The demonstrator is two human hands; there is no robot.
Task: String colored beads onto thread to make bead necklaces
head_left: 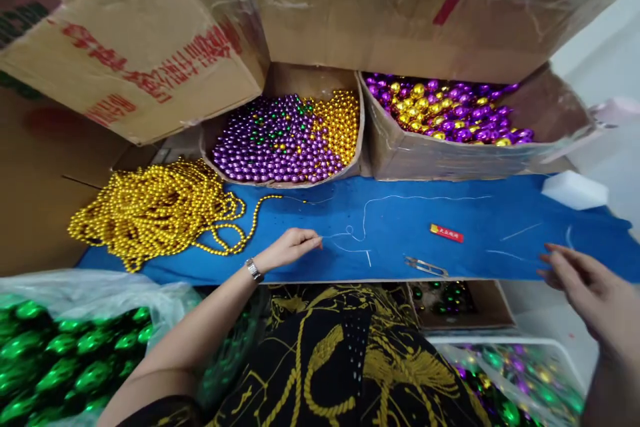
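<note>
My left hand (299,244), with a metal watch on its wrist, is closed in a pinch over the blue cloth (390,227). Between its fingertips is a thin white thread (364,213), which loops and trails away to the right. At the right end of the cloth, my right hand (580,280) hovers with loosely bent fingers and nothing visible in them. Short pieces of white thread (505,253) lie near its fingertips. Between the hands are thread snips (426,266) and a small red and yellow packet (447,233). Left of my left hand, gold bead strands (160,207) lie heaped.
Behind the cloth stand a box of purple and gold beads (280,140) and a box of larger beads (450,113). Cardboard boxes (150,47) rise above them. A white foam block (575,189) sits at right. Green beads (65,360) fill a bag at lower left.
</note>
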